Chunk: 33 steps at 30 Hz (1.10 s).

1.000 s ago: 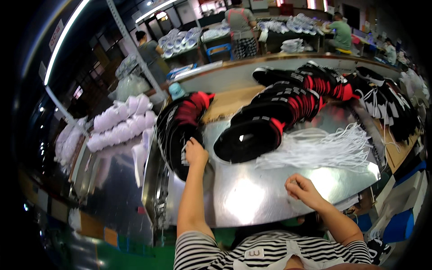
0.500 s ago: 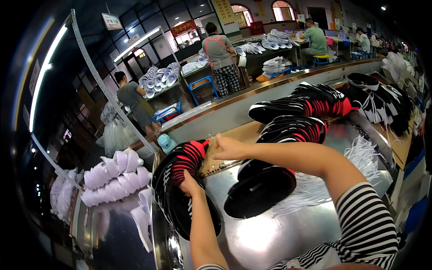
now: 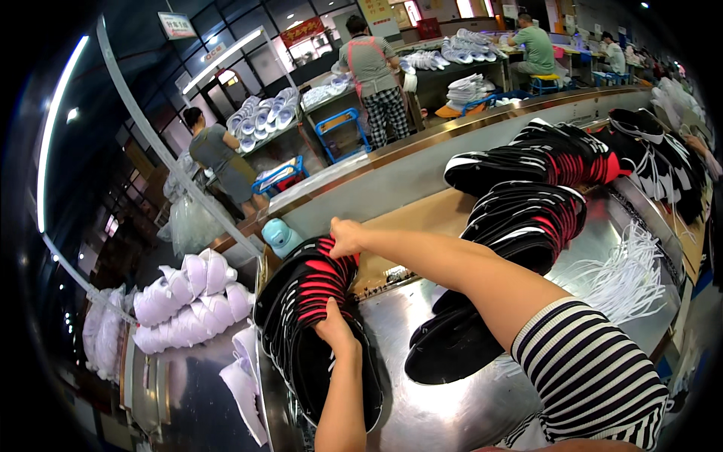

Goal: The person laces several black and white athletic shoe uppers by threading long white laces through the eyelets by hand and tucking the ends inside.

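A curved stack of black shoe uppers [image 3: 290, 313] with red heel parts lies at the left side of the metal worktop, nested one in another. My left hand [image 3: 337, 329] is closed on the stack's right side, its thumb on the red edges; the other fingers are partly hidden. At the far end of that stack, my right hand [image 3: 346, 238] has its fingers bent around the red edges. Under my right forearm lies a second stack of black and red uppers [image 3: 520, 226], partly covered by the arm. A third similar stack [image 3: 535, 154] is behind it.
White laces [image 3: 621, 271] lie in a loose heap at the right. A pale blue rounded object [image 3: 280, 236] stands by the left stack's far end. White uppers [image 3: 196, 301] are piled on the left table. Beyond the raised metal edge [image 3: 452, 124], several people work.
My right hand has moved left, from above the cardboard onto the far end of the left stack. My left hand stays on that stack. The view has shifted slightly.
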Available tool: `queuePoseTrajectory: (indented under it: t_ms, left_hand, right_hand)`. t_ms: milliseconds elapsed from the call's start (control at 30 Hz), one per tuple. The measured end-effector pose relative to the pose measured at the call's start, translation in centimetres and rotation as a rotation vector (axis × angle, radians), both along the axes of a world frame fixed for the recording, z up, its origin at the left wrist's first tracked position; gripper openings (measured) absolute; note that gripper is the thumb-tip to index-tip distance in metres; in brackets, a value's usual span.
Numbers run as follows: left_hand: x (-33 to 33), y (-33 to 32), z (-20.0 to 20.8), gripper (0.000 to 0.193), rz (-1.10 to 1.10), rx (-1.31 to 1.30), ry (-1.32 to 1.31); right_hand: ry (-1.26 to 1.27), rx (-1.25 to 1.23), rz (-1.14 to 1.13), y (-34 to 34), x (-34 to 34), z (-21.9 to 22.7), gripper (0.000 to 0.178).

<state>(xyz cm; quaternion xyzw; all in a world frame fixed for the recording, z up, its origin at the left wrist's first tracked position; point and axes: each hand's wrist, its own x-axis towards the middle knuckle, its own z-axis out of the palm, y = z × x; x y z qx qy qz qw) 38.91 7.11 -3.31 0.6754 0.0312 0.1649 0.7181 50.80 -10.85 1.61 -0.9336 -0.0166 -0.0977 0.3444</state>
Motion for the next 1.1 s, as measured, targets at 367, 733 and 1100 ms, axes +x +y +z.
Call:
queuePoseTrajectory:
  t_ms: [367, 733, 1100]
  left_hand:
    - [-1.4, -6.1, 4.2, 0.021, -0.521, 0.027, -0.142]
    - [4.9, -10.4, 2.2, 0.037, -0.848, 0.294, -0.075]
    - [-14.4, -2.7, 5.6, 0.019, -0.598, 0.373, -0.467]
  right_hand:
    - [-0.246, 0.033, -0.337, -11.3, -12.9, 5.1, 0.046]
    - [-0.113, -0.168, -0.368, -18.7, -15.4, 1.5, 0.052]
    - [-0.415, 0.036, -0.245, -18.2, -41.3, 6.1, 0.02]
